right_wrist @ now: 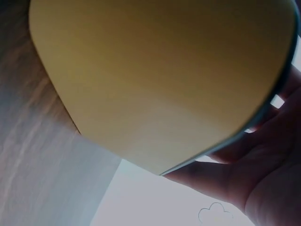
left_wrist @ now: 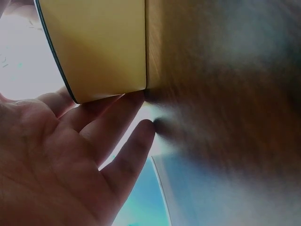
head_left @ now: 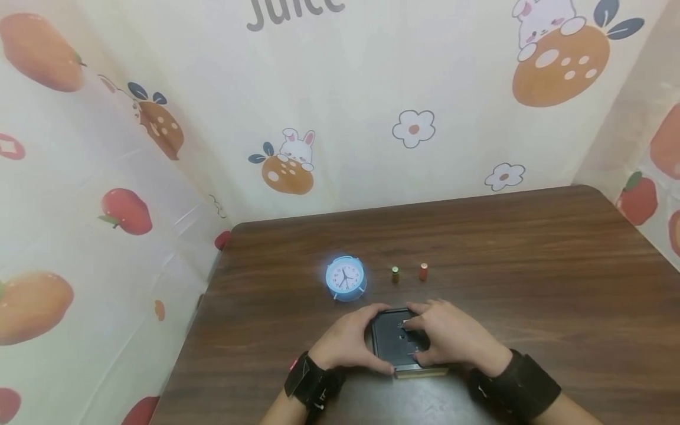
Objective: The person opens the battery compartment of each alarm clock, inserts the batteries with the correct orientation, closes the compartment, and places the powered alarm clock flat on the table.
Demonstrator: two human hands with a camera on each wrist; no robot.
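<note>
A square clock-like device (head_left: 390, 342) lies with its black back upward and gold sides showing; the wrist views show its plain gold side (left_wrist: 101, 47) close up. My left hand (head_left: 347, 339) grips its left side, thumb at the near corner and fingers round toward the far edge. Over its right part, my right hand (head_left: 457, 333) holds it with curled fingers and thumb on the black back, covering some of the small details there. From the right wrist, fingers (right_wrist: 211, 179) run along the black rim beside the gold side (right_wrist: 155, 84).
A round light-blue alarm clock (head_left: 346, 277) stands beyond the device, to the left. Two small batteries, one green-topped (head_left: 395, 274) and one red (head_left: 423, 271), stand on the brown wooden table (head_left: 531, 260). A printed curtain (head_left: 350, 165) hangs behind the table's far edge.
</note>
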